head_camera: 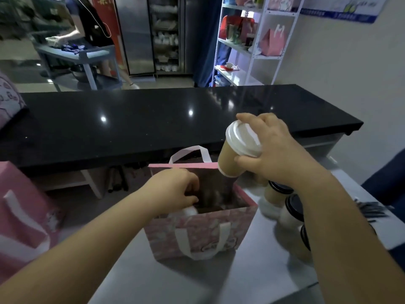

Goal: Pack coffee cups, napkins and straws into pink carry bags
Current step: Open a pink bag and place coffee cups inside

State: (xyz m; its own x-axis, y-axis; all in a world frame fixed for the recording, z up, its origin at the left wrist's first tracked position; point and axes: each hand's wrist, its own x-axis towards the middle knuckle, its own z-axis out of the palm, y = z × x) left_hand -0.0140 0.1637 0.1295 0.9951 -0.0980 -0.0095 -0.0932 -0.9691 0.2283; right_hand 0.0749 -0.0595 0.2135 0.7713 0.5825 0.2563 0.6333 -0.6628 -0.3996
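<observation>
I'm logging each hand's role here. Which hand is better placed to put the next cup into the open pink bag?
Right. The right hand grips a white-lidded coffee cup, tilted over the open pink carry bag; the left hand reaches down inside it.

Black counter [153, 119] stretching across middle; white shelving [258, 55] standing far right; steel fridge [135, 34] standing far centre; person [87, 25] reaching onto blue cart [74, 53] far left.
</observation>
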